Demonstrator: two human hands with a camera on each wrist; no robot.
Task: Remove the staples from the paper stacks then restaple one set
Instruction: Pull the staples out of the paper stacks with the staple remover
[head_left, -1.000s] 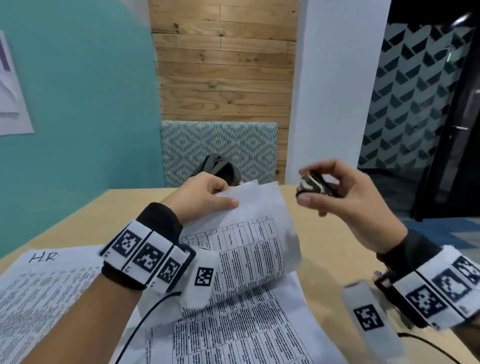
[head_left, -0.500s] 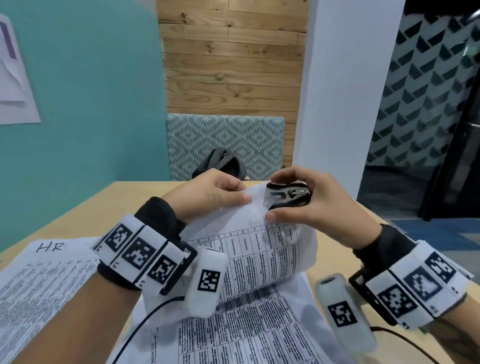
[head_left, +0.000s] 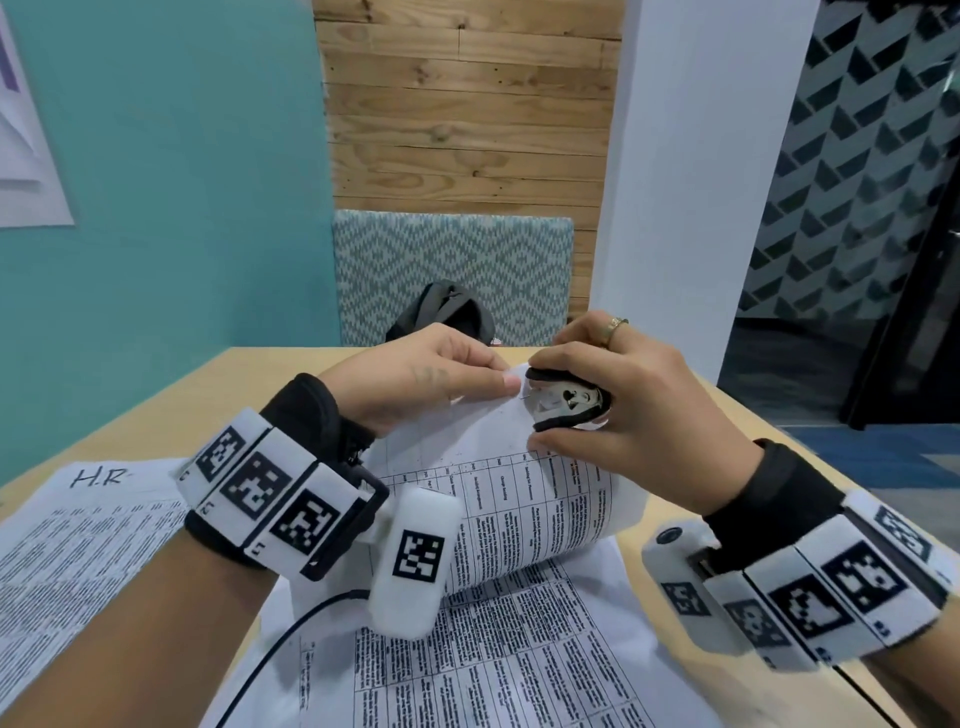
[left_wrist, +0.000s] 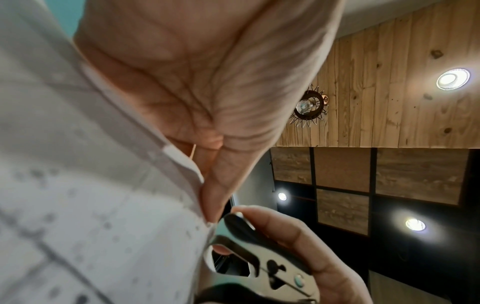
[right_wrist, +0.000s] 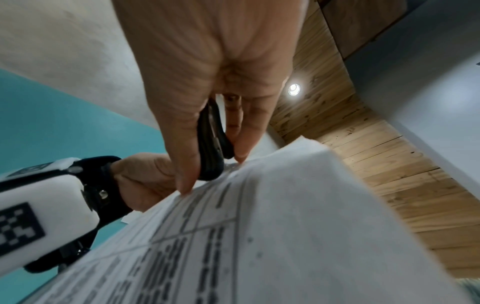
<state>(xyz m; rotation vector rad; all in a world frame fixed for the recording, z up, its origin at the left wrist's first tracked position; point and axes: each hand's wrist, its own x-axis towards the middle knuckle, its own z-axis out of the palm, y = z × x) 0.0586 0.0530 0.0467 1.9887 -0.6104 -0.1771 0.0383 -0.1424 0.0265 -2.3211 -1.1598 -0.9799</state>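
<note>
My left hand pinches the lifted corner of the curled paper stack between thumb and fingers, holding it clear of the table. My right hand is closed around the staple remover, thumb on the near grip and fingers on the far grip. The left wrist view shows the tool's metal claws parted and touching the paper edge just right of my left thumb.

Governing relation: the stapled corner lies at the far end of the stack, directly between the two hands. The tool's long axis runs right to left, with the claws pointing left at the corner. The right hand is the working hand; the left fingertips sit just beside the claws. The staple itself is too small to make out.

The held stack rises from the sheets lying flat on the near part of the table. A second paper stack, marked "H.R", lies flat at near left, well apart from both hands.

Containers: none in view. A dark bag rests on the patterned chair beyond the far table edge.
</note>
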